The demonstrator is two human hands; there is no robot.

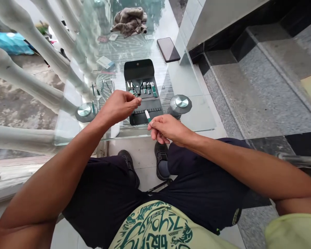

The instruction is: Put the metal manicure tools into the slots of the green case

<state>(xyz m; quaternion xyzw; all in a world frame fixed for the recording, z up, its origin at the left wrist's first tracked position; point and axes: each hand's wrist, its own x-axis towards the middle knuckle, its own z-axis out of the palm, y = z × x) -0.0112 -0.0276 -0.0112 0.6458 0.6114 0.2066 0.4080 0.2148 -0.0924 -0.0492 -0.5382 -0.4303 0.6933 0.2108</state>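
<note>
A black manicure case [145,102] lies unfolded on the glass table, with nail clippers [149,88] and small scissors [134,92] in its upper part. Its lower part has a row of elastic loops. My right hand [166,128], just off the case's near right corner, pinches a nail file [148,116] by its green handle; the pale blade points up and away from me. Over the left side of the case hovers my left hand [123,105], thumb and fingertips pressed together. Whatever may be between those fingertips is too small to make out.
Several slim tools [102,90] lie on the glass table [202,116] left of the case. Farther back are a phone [168,49], a card [105,62] and a crumpled cloth [131,20]. White balusters [54,58] stand at left, stone steps [259,72] at right.
</note>
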